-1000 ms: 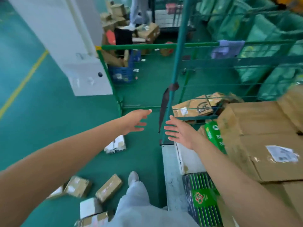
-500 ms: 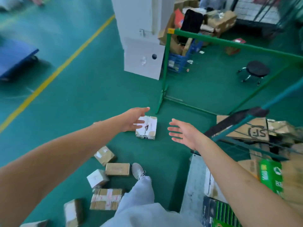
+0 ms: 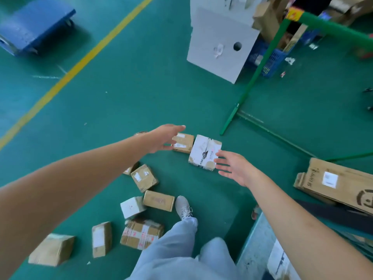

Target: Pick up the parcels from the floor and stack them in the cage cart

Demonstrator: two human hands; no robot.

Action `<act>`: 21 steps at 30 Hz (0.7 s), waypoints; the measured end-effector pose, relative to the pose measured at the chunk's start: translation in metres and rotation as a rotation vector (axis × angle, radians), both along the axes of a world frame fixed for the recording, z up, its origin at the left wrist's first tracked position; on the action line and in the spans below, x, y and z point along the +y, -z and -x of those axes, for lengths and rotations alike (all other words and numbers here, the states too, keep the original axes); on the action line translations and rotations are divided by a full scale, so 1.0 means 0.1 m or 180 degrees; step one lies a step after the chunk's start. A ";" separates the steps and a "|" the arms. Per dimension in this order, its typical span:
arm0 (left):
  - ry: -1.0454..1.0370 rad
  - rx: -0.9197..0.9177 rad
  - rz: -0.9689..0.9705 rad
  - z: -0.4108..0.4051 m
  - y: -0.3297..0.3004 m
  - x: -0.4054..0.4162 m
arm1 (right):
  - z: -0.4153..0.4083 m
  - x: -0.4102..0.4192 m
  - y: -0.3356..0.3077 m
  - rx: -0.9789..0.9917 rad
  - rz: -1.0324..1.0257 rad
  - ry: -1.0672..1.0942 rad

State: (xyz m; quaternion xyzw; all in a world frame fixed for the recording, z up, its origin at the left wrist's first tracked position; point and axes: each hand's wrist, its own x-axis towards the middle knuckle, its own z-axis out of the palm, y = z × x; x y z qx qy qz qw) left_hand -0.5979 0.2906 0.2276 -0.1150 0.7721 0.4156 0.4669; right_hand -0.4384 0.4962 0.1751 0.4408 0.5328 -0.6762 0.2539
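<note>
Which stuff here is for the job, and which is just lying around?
For the job:
white parcel
brown parcel
taped parcel
left hand
right hand

Just lying around:
blue trolley
blue crate
white pillar

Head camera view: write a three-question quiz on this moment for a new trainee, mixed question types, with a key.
1. True or false: the right hand already grips the white taped parcel.
2. Multiple choice: the left hand is open above which parcel? A) the small brown parcel beside the white taped one; B) the white cube parcel near the shoe; C) the red-taped parcel.
3. Fill in: the parcels lie on a ____ floor crossed by a yellow line.

Key: 1 false, its fingers are spread beside it; 2 A; 3 green.
</note>
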 end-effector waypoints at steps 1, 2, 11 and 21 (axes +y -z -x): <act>-0.0008 -0.0034 0.0058 0.13 0.13 0.03 | 0.10 0.04 0.15 -0.0076 0.0011 -0.0019; -0.0001 -0.0033 0.0101 0.23 0.24 0.05 | 0.17 0.07 0.27 -0.0130 -0.0003 -0.0033; 0.0039 -0.0314 0.0432 0.83 2.07 0.37 | 0.75 0.46 2.01 -0.0614 -0.0049 -0.0184; 0.0009 -0.0740 0.0806 0.90 4.72 0.58 | 0.96 0.78 4.47 -0.1015 -0.0320 -0.0316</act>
